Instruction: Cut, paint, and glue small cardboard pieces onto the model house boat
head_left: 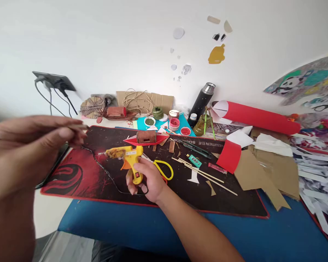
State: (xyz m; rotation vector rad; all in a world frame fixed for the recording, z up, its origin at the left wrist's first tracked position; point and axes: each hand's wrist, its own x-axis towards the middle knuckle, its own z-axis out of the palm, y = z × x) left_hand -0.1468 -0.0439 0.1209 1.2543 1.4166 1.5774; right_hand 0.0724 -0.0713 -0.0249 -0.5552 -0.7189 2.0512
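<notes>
My left hand (35,149) is raised close to the camera at the left, thumb and fingers pinched on a thin brown stick (83,126); only its tip shows clearly. In my right hand (151,180) is a yellow hot glue gun (133,156), gripped by the handle over the mat, its nozzle pointing left towards the left hand. The cord (106,169) runs left from it. Just beyond the glue gun sits a small red boat (129,140) with a brown cabin (147,137). Yellow-handled scissors (168,168) lie beside my right hand, partly hidden.
Wooden sticks (210,174), a utility knife (196,149), a teal packet (194,160) and cardboard scraps (262,174) lie right on the black mat (221,203). Paint pots (174,124), a dark flask (202,98) and a red paper roll (259,117) line the wall.
</notes>
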